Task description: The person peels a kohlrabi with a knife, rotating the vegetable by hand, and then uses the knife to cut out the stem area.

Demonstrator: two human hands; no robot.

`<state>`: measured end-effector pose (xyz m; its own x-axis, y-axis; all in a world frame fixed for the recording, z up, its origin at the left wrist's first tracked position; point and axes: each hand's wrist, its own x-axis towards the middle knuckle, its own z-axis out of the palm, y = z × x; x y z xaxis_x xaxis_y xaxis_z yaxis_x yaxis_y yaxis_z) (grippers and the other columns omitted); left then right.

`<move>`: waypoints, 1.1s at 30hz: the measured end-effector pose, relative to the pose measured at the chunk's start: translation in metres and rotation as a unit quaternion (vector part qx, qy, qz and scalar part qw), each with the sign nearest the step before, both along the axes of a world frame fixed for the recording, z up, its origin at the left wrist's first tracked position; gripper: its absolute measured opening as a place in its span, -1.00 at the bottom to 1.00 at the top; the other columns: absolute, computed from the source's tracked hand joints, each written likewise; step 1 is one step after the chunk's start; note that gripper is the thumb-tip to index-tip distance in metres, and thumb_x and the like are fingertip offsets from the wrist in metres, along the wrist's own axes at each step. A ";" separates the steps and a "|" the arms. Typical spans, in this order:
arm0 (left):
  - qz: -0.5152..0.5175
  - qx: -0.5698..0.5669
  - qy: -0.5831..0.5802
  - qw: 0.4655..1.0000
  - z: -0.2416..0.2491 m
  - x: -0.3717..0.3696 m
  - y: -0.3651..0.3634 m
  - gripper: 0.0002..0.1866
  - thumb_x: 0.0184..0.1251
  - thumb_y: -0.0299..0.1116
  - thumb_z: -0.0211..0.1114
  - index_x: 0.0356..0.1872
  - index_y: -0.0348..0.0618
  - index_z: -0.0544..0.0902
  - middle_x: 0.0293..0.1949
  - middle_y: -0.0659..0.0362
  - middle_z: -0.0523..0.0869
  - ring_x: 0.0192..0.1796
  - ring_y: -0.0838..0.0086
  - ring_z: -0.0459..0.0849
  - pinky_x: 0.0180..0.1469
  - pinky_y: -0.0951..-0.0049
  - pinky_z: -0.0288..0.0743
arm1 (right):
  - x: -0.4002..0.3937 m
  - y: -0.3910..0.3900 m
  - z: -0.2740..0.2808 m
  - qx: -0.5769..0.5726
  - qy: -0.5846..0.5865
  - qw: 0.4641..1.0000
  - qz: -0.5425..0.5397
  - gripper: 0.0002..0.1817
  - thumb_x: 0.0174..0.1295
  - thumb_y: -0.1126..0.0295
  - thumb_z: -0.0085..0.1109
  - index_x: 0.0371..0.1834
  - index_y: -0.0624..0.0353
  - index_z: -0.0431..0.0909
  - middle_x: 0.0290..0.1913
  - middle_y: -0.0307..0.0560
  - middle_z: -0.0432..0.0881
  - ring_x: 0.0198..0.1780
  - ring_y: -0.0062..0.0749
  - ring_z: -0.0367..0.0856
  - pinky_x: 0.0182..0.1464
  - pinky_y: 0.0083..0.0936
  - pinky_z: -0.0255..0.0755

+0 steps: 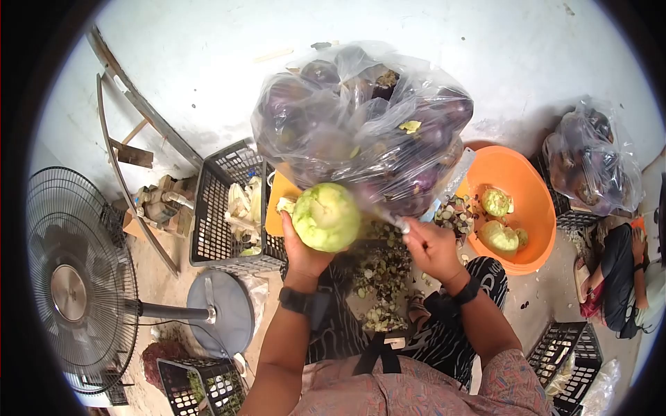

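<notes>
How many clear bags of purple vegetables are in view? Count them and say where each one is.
2. The large bag is in the middle, against the wall. The smaller bag is to the right, beyond the orange basin. More may be hidden behind them.

Floor (517, 299) beneath fan base (229, 327), crate (227, 262), scraps (381, 279) and, apparently, orange basin (533, 208).

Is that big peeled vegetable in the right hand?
No, the left hand holds the pale green peeled vegetable, while the right hand grips a small tool.
</notes>
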<state>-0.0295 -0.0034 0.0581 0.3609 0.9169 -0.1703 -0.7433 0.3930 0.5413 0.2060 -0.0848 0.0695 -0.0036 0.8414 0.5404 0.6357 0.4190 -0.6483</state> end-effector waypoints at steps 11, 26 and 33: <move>0.029 -0.045 -0.104 0.993 -0.009 0.003 0.000 -0.18 0.30 0.40 -0.31 0.38 0.02 0.28 0.31 0.06 0.41 0.23 0.04 0.49 0.03 -0.10 0.52 | -0.016 -0.013 0.000 0.059 -0.114 0.991 0.031 -0.66 0.07 0.38 0.32 -0.05 0.19 0.64 -0.57 -0.11 0.53 -0.58 -0.30 0.54 -0.51 -0.43 0.43; 0.008 0.035 -0.070 0.997 -0.003 -0.008 -0.005 -0.16 0.34 0.39 -0.29 0.38 -0.08 0.26 0.32 0.00 0.39 0.33 0.10 0.39 0.34 0.00 0.26 | -0.010 -0.006 -0.004 0.063 -0.107 0.992 0.007 -0.63 0.06 0.38 0.32 -0.02 0.16 0.63 -0.58 -0.09 0.54 -0.64 -0.26 0.53 -0.54 -0.43 0.42; -0.014 -0.008 -0.035 0.999 -0.008 -0.007 -0.001 -0.13 0.27 0.46 -0.31 0.36 -0.01 0.30 0.27 -0.02 0.44 0.20 -0.01 0.49 0.07 -0.19 0.46 | -0.009 -0.007 0.003 0.051 -0.128 0.990 0.013 -0.62 0.04 0.35 0.34 -0.03 0.13 0.64 -0.58 -0.11 0.54 -0.62 -0.25 0.53 -0.54 -0.41 0.42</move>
<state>-0.0365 -0.0041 0.0497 0.3985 0.9034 -0.1587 -0.7679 0.4232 0.4809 0.1970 -0.0913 0.0722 -0.1729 0.7804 0.6009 0.7620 0.4925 -0.4205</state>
